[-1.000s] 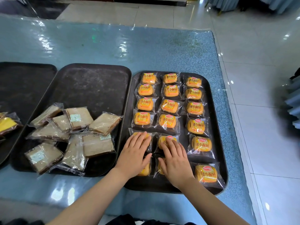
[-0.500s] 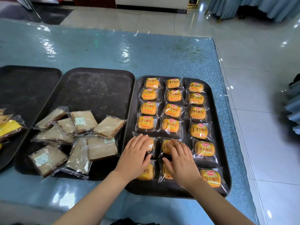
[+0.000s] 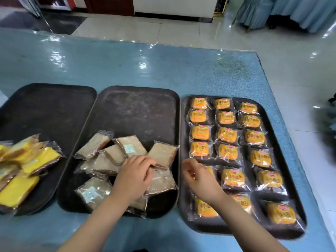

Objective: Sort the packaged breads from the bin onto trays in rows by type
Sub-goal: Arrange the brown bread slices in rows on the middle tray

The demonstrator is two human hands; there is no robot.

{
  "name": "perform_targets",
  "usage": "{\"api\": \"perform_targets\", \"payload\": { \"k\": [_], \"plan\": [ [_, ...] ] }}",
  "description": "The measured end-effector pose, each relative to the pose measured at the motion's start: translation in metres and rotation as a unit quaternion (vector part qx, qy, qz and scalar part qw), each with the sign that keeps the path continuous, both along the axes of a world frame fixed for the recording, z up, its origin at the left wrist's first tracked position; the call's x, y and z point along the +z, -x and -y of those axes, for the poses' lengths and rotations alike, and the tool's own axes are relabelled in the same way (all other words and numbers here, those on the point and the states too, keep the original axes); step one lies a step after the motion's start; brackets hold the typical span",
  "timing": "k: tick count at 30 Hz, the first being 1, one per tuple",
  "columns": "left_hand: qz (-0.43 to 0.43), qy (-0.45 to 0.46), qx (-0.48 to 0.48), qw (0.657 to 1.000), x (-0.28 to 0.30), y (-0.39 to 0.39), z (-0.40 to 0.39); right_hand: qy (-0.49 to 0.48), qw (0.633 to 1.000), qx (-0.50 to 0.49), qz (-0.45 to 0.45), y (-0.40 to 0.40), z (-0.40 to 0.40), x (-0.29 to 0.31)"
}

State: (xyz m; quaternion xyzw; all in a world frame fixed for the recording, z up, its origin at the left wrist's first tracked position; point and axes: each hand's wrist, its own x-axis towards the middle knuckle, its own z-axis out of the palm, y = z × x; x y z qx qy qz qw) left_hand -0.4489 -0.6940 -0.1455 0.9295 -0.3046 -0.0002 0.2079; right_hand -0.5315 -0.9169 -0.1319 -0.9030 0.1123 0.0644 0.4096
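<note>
Three dark trays are sitting side by side on the blue counter (image 3: 127, 66): the right tray (image 3: 183, 160) is carrying orange bun packs (image 3: 228, 151) in three neat rows, the middle tray (image 3: 138, 110) is holding a loose heap of brown bread slice packs (image 3: 101, 163), and the left tray (image 3: 45, 106) is bearing yellow cake packs (image 3: 41, 159) piled at its near end. The left hand (image 3: 132, 177) is resting on the brown heap with its fingers (image 3: 147, 163) closing on the edge of one brown pack (image 3: 163, 154). The right hand (image 3: 199, 179) is hovering over the left column of the orange rows, fingers loosely curled and apart, gripping nothing.
</note>
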Motion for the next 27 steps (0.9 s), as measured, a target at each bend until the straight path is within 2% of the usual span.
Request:
{"api": "perform_targets", "payload": {
  "k": [3, 6, 14, 17, 21, 24, 27],
  "plan": [
    [0.0, -0.001, 0.001, 1.0, 0.002, -0.021, -0.041, 0.013, 0.999, -0.035, -0.028, -0.024, -0.036, -0.008],
    [-0.005, -0.012, -0.013, 1.0, 0.004, -0.041, -0.076, 0.029, 0.993, -0.11, -0.034, -0.043, -0.064, -0.012],
    [-0.026, -0.031, -0.08, 0.996, 0.003, -0.075, -0.144, -0.024, 0.959, -0.272, -0.079, -0.065, -0.104, -0.031],
    [-0.031, -0.032, -0.096, 0.994, 0.002, -0.083, -0.161, -0.067, 0.934, -0.347, -0.044, -0.07, -0.112, -0.028],
    [-0.065, -0.004, -0.102, 0.993, 0.003, -0.094, -0.177, -0.097, 0.906, -0.409, 0.05, -0.073, -0.121, -0.011],
    [-0.116, 0.025, -0.087, 0.989, 0.007, -0.104, -0.181, -0.147, 0.891, -0.417, 0.103, -0.077, -0.127, 0.005],
    [-0.158, 0.055, -0.076, 0.983, 0.017, -0.112, -0.175, -0.197, 0.899, -0.366, 0.137, -0.083, -0.136, 0.022]
  ]
}}
